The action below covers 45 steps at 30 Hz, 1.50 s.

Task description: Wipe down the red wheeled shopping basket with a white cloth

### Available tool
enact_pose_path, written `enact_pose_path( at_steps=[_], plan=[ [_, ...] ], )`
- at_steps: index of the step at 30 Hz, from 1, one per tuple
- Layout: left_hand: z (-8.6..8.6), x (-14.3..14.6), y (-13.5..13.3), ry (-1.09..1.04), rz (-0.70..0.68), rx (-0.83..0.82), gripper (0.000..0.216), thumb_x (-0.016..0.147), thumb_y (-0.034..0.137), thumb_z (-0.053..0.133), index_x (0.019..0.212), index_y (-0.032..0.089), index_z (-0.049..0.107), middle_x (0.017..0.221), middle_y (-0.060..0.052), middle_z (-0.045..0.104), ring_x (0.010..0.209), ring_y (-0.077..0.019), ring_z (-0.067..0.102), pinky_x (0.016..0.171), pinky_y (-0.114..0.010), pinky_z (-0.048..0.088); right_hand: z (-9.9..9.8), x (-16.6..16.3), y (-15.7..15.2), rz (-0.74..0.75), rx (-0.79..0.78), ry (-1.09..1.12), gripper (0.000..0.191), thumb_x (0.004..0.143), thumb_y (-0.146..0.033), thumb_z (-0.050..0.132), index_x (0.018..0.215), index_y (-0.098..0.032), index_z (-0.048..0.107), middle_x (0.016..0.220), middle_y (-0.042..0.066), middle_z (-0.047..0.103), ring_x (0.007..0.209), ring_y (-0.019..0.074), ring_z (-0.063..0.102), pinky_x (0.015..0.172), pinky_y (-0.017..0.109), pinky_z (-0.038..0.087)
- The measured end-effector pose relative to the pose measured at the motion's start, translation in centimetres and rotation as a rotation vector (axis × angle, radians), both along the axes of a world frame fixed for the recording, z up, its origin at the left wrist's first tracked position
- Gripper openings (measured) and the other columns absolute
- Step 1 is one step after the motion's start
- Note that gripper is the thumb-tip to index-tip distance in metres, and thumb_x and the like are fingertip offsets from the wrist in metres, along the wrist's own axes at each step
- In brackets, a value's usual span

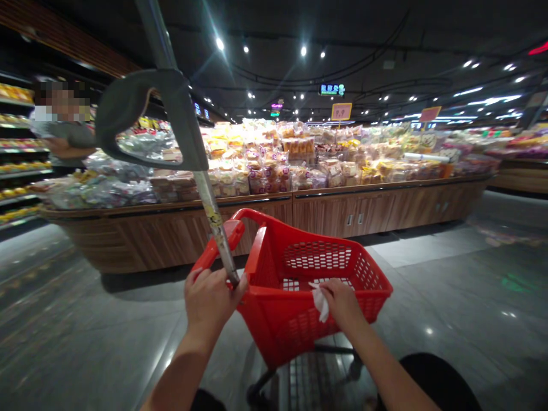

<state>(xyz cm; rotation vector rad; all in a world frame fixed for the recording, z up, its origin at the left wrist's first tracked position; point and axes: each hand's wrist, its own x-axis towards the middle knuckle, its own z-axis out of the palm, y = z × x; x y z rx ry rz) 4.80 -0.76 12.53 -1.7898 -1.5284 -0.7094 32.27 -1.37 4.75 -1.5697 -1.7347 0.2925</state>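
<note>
My left hand [210, 299] is closed around a grey metal pole [216, 225] that rises up to a grey curved handle [128, 111] near the camera. My right hand [342, 302] rests on the near rim of a red plastic shopping basket [295, 285] and pinches a small white crumpled tissue [320, 302]. The basket sits on a wheeled frame between my arms, and its slotted inside shows nothing in it. Its red handle [233, 234] arches over the left side.
A long wooden display island [342, 211] piled with bagged bread and pastries stands across the aisle ahead. A person [64, 134] stands at the far left beside shelves [17, 165]. Glossy grey floor [449, 285] stretches right and left.
</note>
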Motion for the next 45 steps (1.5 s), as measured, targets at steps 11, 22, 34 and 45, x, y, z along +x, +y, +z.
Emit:
enact_pose_path(
  at_steps=[11, 22, 34, 45],
  plan=[
    [-0.4, -1.0, 0.4, 0.013, -0.007, 0.023, 0.030, 0.077, 0.044, 0.048, 0.059, 0.023, 0.058, 0.054, -0.002, 0.059, 0.066, -0.0213, 0.054, 0.083, -0.038, 0.034, 0.1, -1.8, -0.5, 0.102, 0.064, 0.097, 0.030, 0.075, -0.002, 0.046, 0.085, -0.017, 0.070, 0.090, 0.006, 0.069, 0.088, 0.0175, 0.061, 0.083, 0.028, 0.044],
    [-0.8, -1.1, 1.4, -0.007, -0.033, 0.045, 0.024, 0.075, 0.040, 0.050, 0.060, 0.023, 0.058, 0.057, -0.002, 0.061, 0.068, -0.0220, 0.055, 0.086, -0.039, 0.033, 0.6, -3.1, -0.1, 0.108, 0.096, 0.082, 0.031, 0.077, -0.005, 0.045, 0.092, -0.018, 0.070, 0.097, 0.005, 0.069, 0.092, 0.0169, 0.061, 0.086, 0.027, 0.043],
    [-1.0, -3.0, 3.8, 0.023, -0.047, 0.088, 0.021, 0.072, 0.035, 0.050, 0.056, 0.023, 0.055, 0.054, -0.001, 0.058, 0.066, -0.0198, 0.055, 0.086, -0.037, 0.034, -1.9, 5.4, 0.0, -0.174, -0.064, -0.001, 0.028, 0.079, -0.012, 0.045, 0.087, -0.016, 0.071, 0.090, 0.008, 0.070, 0.086, 0.0196, 0.063, 0.082, 0.029, 0.045],
    [-0.9, -3.9, 5.3, 0.033, -0.052, 0.068, 0.035, 0.076, 0.049, 0.051, 0.055, 0.022, 0.057, 0.056, -0.002, 0.058, 0.067, -0.0191, 0.055, 0.087, -0.036, 0.034, -2.3, 5.8, -0.2, -0.111, -0.031, 0.018, 0.028, 0.079, -0.013, 0.045, 0.089, -0.018, 0.071, 0.092, 0.006, 0.071, 0.087, 0.0193, 0.064, 0.082, 0.030, 0.046]
  ],
)
